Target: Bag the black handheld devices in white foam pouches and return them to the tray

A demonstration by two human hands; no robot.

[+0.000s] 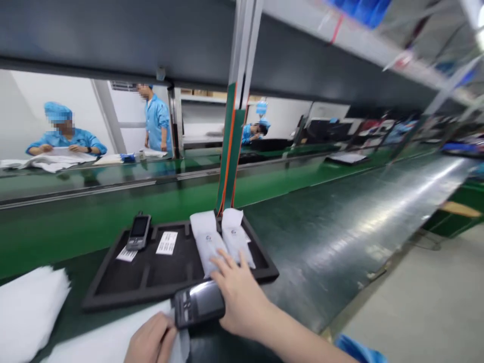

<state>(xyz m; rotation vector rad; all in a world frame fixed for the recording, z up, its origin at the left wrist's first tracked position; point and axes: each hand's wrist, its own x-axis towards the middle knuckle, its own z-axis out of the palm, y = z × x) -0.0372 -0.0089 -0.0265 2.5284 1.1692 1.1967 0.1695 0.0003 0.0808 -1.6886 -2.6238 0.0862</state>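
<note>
My right hand [240, 295] grips a black handheld electronic device [198, 304] with a dark screen, and its fingertips reach over the nearer edge of a white pouch [209, 245]. My left hand [151, 339] is low in the view, closed on a white foam sheet [113, 335] just left of the device. A black foam tray [113, 282] with moulded compartments lies ahead, holding a second handheld device [138, 232], two printed labels, and another white pouch [236, 239].
A white foam stack [26, 312] lies at the left. A green and dark conveyor belt [340, 242] runs to the right, and a metal upright [236, 121] stands behind the tray. Co-workers in blue garments [66, 136] work at a bench beyond.
</note>
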